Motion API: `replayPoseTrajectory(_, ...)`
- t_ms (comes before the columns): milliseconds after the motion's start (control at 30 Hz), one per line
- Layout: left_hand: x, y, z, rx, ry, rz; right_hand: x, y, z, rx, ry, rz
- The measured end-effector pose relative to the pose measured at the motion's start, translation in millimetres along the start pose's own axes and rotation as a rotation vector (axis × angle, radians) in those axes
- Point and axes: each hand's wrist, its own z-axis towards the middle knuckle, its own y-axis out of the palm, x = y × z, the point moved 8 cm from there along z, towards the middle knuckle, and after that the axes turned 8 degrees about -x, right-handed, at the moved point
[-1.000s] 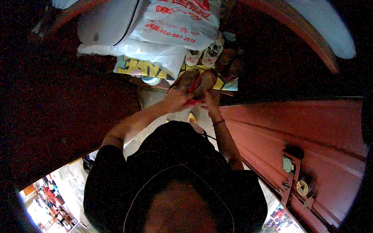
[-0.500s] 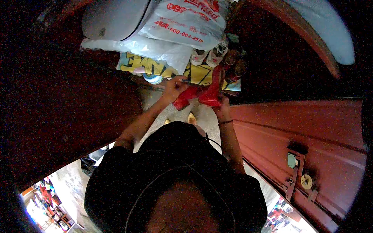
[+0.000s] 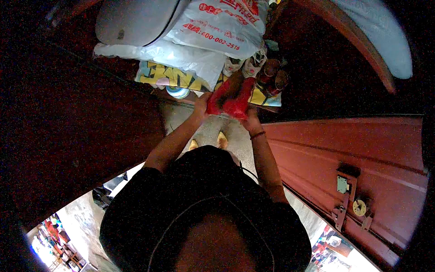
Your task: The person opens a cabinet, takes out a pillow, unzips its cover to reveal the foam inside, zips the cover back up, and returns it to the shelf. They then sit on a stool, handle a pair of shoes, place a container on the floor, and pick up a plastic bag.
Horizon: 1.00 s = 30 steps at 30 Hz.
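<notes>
A pair of red boots point(image 3: 237, 103) is held side by side between my two hands, toes pointing toward me, at the front edge of a low shelf. My left hand point(image 3: 202, 106) is closed on the outer side of the left boot. Against the right boot's outer side, near its toe, my right hand point(image 3: 251, 120) is closed too. Some of the fingers are hidden by the boots. Just behind the boots lies a yellow printed sheet point(image 3: 258, 97) with black lettering.
White sneakers point(image 3: 233, 66) and dark brown round-topped items point(image 3: 274, 78) stand behind the boots. White plastic bags point(image 3: 217, 27) with red print are piled at the back. A white-and-blue round container point(image 3: 178, 92) sits at left. A red metal door point(image 3: 317, 149) with a lock flanks the right.
The two red boots, apart and at different angles before, are now together. My left hand has closed on the left boot, which has turned and risen beside the other.
</notes>
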Motion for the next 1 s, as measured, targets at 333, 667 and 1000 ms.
replayPoseTrajectory(333,-24.7,-91.8,54.3,0.046,-0.083,0.544,9.0,-15.7,4.3,0.112,0.045,0.029)
replayPoseTrajectory(667,8.0,49.6,62.9,0.002,-0.168,1.744,39.2,-12.2,9.4,0.033,0.083,0.043)
replayPoseTrajectory(1000,-19.9,112.9,68.9,-0.060,-0.208,2.003,49.8,-20.7,14.4,0.012,0.067,-0.010)
